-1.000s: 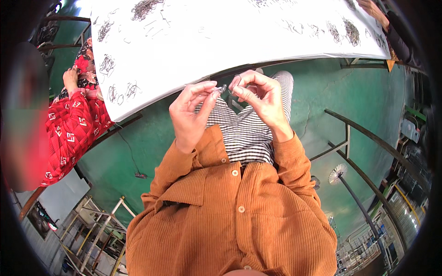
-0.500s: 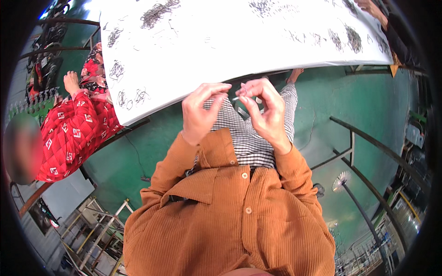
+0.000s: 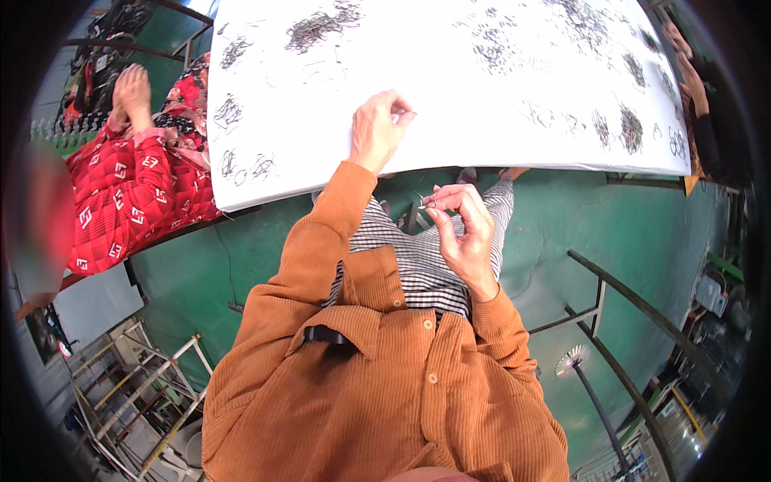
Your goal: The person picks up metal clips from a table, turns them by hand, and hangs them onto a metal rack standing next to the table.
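My left hand is over the near edge of the white-topped table, thumb and fingertips brought together in a pinch. What sits between them, if anything, is too small to make out. Closer to my body, in front of my lap, my right hand pinches a small thin piece that sticks out past the fingertips; its kind does not show. Small thin black pieces, many curled like loops, lie about the tabletop: one heap far left, another spread farther right, and small clusters near the right end.
At the left, a person in a red quilted jacket sits by the table, hands together. Another person's hands show at the right end. Dark metal frames stand on the green floor at my right; a pale metal rack is lower left.
My left hand has left my right hand and reached forward over the tabletop. My right hand stays low, still pinching. The person at the left has brought both hands together.
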Tool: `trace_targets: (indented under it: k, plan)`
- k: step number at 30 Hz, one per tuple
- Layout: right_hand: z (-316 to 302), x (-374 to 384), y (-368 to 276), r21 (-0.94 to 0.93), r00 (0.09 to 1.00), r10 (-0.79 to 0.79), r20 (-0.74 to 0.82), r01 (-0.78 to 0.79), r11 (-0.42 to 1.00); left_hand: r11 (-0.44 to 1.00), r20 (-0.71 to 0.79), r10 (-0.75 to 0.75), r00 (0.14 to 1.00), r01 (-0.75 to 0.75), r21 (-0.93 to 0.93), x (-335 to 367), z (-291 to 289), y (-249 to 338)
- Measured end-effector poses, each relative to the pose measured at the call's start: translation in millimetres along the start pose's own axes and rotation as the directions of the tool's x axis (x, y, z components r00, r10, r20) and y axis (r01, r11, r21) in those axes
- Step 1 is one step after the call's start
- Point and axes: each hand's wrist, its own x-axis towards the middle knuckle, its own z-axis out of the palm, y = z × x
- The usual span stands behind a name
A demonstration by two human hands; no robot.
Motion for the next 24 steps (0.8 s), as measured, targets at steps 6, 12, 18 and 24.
trace_targets:
  k: [6,12,18,24]
  plan:
    - [7,20,-7,-0.024,0.998,-0.034,0.054,0.035,0.999,0.793,0.225,-0.138,0.965,0.244,-0.559,-41,-41,29]
    - [19,42,-11,-0.055,0.991,-0.108,0.085,0.113,0.992,0.890,0.354,-0.091,0.931,0.236,-0.391,-69,-85,57]
    - [25,49,-2,-0.099,0.982,-0.133,0.131,0.147,0.984,0.903,0.293,-0.124,0.948,0.230,-0.363,-66,-90,70]
    - [34,51,9,-0.181,0.973,-0.165,0.163,0.194,0.964,0.955,0.119,-0.058,0.991,0.090,-0.281,-68,-89,59]
